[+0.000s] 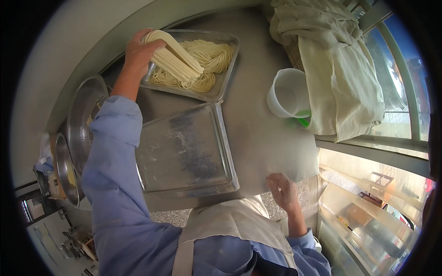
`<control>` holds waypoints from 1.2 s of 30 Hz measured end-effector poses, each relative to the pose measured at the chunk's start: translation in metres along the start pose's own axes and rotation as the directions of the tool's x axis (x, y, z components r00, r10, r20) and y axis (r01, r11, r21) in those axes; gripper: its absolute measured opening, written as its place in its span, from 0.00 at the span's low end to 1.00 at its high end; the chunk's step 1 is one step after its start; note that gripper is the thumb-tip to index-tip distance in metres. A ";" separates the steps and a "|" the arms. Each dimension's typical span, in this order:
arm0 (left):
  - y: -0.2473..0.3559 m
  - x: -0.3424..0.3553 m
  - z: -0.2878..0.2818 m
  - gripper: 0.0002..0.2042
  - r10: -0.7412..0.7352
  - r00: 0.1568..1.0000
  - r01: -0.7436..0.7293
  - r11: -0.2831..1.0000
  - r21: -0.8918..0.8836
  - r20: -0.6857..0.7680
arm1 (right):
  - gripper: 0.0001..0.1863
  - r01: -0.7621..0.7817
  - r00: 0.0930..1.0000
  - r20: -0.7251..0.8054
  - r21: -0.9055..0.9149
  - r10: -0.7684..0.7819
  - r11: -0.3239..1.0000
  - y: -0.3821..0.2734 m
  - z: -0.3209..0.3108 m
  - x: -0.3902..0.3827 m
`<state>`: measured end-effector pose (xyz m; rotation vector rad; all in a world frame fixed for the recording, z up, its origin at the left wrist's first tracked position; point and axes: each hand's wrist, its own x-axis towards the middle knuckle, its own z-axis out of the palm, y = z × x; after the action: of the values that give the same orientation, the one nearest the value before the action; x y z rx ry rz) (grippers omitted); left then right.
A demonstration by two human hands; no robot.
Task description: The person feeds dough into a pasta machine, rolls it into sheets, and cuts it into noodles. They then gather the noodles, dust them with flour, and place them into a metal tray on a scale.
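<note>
My left hand (140, 51) is closed round a folded bundle of thick pale noodles (177, 60). The bundle drapes over the fingers, and its cut ends hang down to the right. Under it stands a metal tray (229, 76) at the far side of the table, with more noodles (214, 53) lying in loose coils. My right hand (283, 191) hovers by the near table edge, slightly blurred, its fingers loosely bent and apart with nothing seen in them. Between my arms lies a second metal tray (179, 152), flour-dusted and holding no noodles.
On the right of the metal table (258, 142) a white plastic tub (287, 94) stands against a hanging beige cloth (340, 87), with something green at its base. Large metal bowls (76, 124) stand beyond my left arm. A window (396, 78) borders the right side.
</note>
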<state>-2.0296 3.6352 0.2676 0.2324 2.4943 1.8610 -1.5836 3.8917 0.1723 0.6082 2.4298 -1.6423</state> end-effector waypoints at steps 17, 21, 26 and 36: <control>0.145 -0.262 -0.172 0.31 0.039 0.909 0.065 0.970 0.234 -0.415 | 0.15 0.095 0.984 -0.104 -0.394 -0.147 0.914 -0.017 0.156 0.402; 0.135 -0.329 -0.191 0.32 -0.012 0.822 0.152 0.968 0.199 -0.569 | 0.05 0.422 0.831 0.313 -0.893 -0.459 0.155 -0.064 0.108 0.403; 0.121 -0.381 -0.224 0.34 -0.040 0.741 0.126 0.989 0.080 -0.670 | 0.06 0.482 0.764 0.464 -0.872 -0.449 -0.081 -0.140 0.077 0.377; 0.109 -0.411 -0.280 0.37 0.176 0.877 -0.051 0.960 0.276 -0.448 | 0.12 0.286 0.957 -0.124 0.219 -0.264 0.933 -0.138 0.038 0.194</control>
<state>-1.6412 3.3454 0.4226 -0.0881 3.1145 1.8052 -1.8201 3.8612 0.2097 0.3924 2.4985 -2.0787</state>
